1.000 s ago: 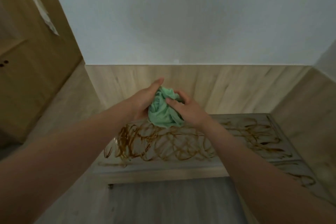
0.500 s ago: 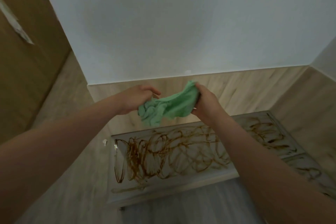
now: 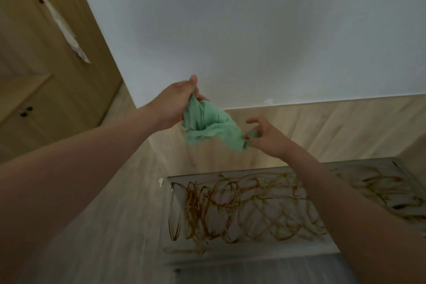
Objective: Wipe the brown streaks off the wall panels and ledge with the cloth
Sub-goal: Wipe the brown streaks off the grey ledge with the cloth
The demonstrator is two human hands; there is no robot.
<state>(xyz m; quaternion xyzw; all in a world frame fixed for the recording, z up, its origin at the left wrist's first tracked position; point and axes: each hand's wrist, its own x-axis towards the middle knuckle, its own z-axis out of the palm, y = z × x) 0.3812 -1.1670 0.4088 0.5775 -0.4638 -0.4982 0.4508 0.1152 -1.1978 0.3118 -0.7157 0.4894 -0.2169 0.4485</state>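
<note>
In the head view, the left hand (image 3: 171,102) pinches the upper corner of the green cloth (image 3: 211,128) between thumb and fingers, while the right hand (image 3: 268,137) pinches its lower end with curled fingertips. The cloth hangs stretched between both hands, in the air in front of the wood wall panels (image 3: 322,126). Below, the pale ledge (image 3: 253,253) carries looping brown streaks (image 3: 230,212).

ledge (image 3: 253,258) cut off at right edge, brown streaks (image 3: 230,212) partly behind forearm (image 3: 350,205)
</note>
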